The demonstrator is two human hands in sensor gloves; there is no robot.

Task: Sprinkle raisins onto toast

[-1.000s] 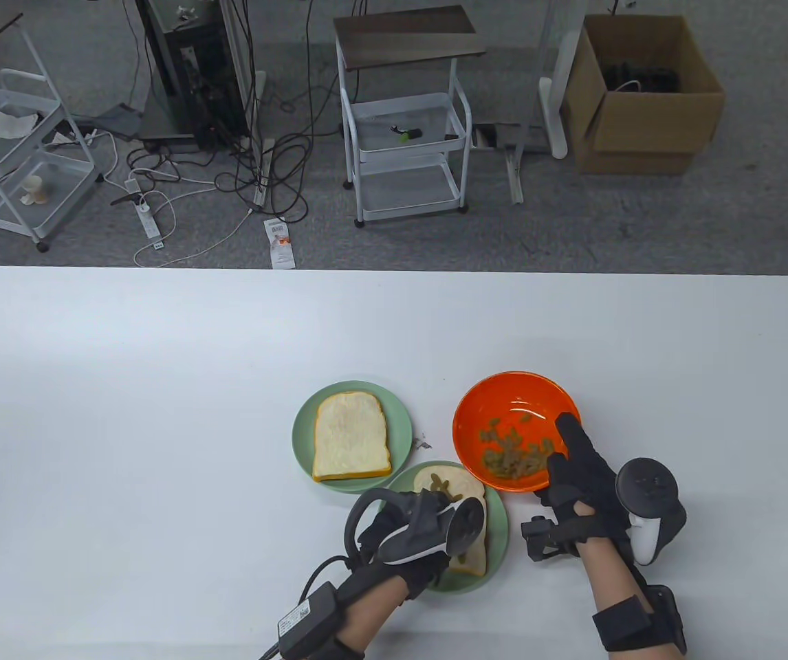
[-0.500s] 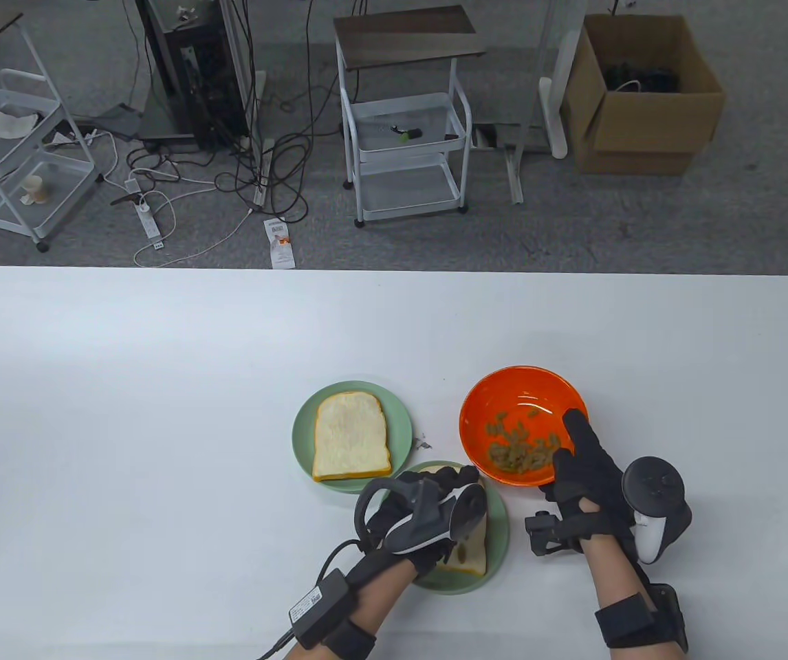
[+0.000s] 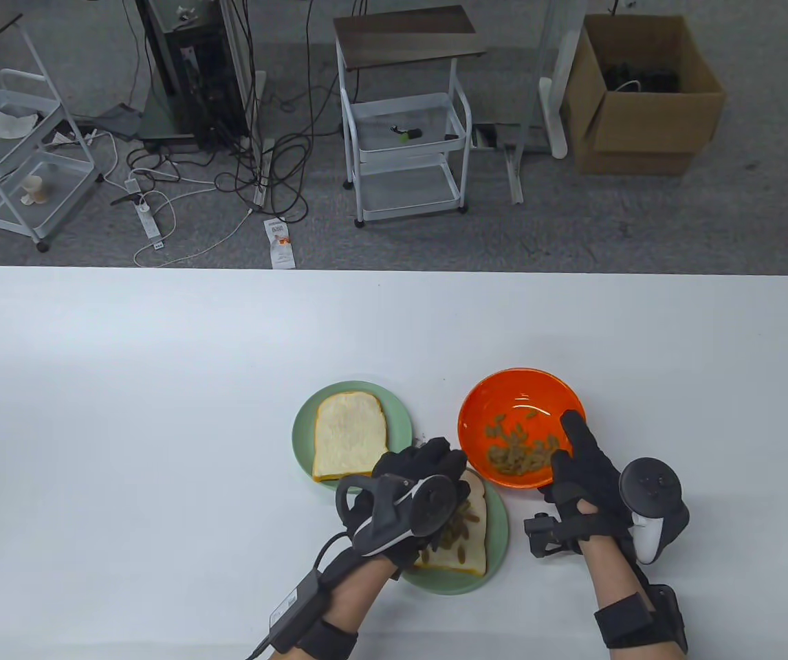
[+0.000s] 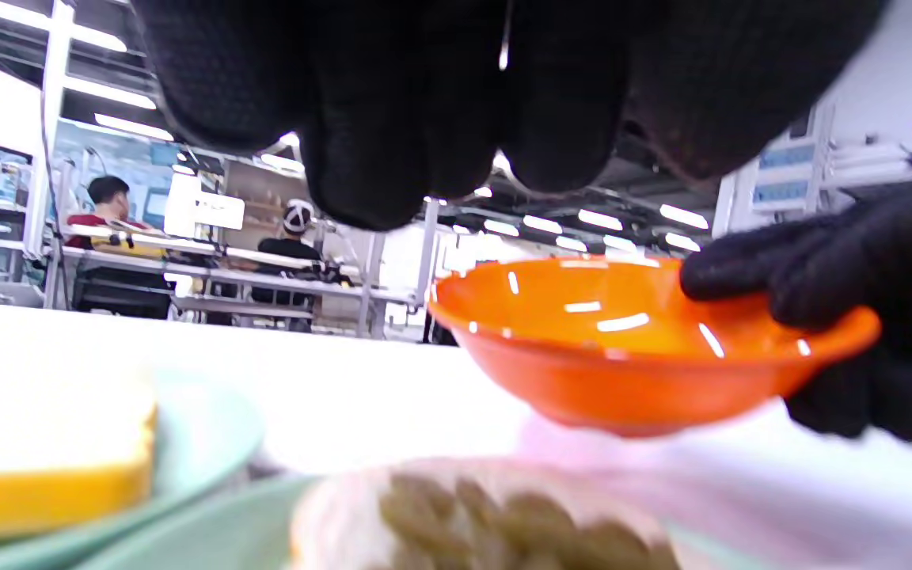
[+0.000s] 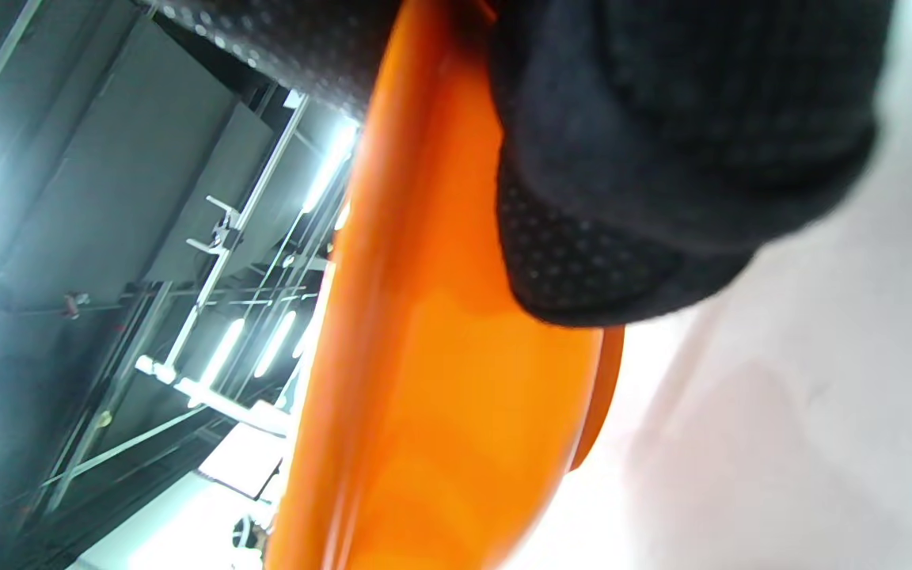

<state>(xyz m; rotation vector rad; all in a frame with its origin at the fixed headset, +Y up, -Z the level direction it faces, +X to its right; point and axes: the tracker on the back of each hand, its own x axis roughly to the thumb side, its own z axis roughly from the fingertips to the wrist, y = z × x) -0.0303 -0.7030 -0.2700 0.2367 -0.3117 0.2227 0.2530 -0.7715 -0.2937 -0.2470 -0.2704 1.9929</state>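
Note:
The near toast (image 3: pixel 471 543) lies on a green plate (image 3: pixel 497 550) with a pile of raisins (image 3: pixel 454 533) on it; it shows blurred in the left wrist view (image 4: pixel 488 514). My left hand (image 3: pixel 435 457) hovers palm down over that toast's far left corner and holds nothing that shows; its fingers (image 4: pixel 393 119) hang close together. An orange bowl (image 3: pixel 504 395) holds raisins (image 3: pixel 514 454). My right hand (image 3: pixel 573 474) grips the bowl's near right rim, thumb inside, fingers (image 5: pixel 662 158) under the bowl (image 5: pixel 424 356).
A second, plain toast (image 3: pixel 351 436) lies on another green plate (image 3: pixel 303 430) left of the bowl, close to my left hand. A few crumbs (image 3: pixel 421 440) lie between the plates. The table's front edge is near my forearms.
My left hand has moved up and left over the near toast, uncovering more raisins on it. The bowl shifted slightly in my right hand's grip.

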